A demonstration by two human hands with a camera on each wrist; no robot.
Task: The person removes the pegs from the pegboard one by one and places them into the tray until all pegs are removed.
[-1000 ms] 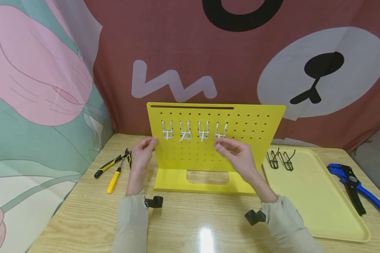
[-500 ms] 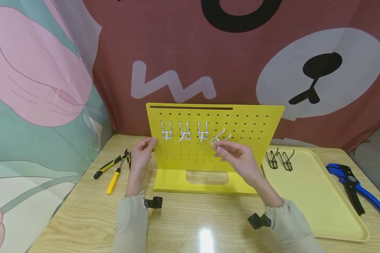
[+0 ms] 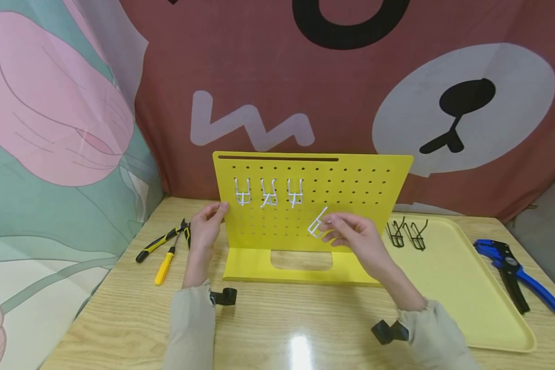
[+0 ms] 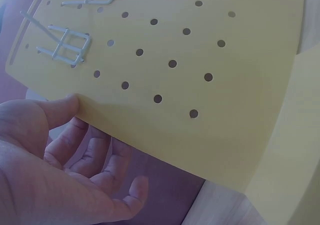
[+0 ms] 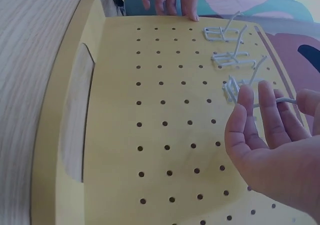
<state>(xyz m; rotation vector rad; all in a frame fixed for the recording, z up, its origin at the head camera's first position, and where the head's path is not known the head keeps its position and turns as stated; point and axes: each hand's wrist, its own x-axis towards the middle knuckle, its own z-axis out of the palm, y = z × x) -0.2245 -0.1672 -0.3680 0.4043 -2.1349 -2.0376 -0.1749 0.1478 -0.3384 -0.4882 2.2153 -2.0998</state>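
A yellow pegboard [image 3: 250,241] stands upright on its base. My left hand [image 3: 205,223] grips its left edge, thumb on the front face and fingers behind, as the left wrist view shows. In front of the board, my right hand [image 3: 358,239] pinches a tilted white wire pegboard hook [image 3: 315,226], away from the row where others hang. Part of this hook is hidden by the fingers in the right wrist view. Three more white hooks, a left one [image 3: 242,198], a middle one [image 3: 269,199] and a right one [image 3: 295,198], hang on the board's upper left.
To the right, a pale yellow tray [image 3: 458,288] carries two black wire hooks [image 3: 416,239] near its far left corner. Past it lies a blue-and-black plier-like tool [image 3: 513,272]. Yellow-and-black pliers [image 3: 159,244] and a yellow-handled screwdriver [image 3: 165,267] lie left of the board.
The fourth white hook hung on the board a second ago. My right hand has tilted it, drawn it out and moved it down and away. The left hand stays on the board's edge.
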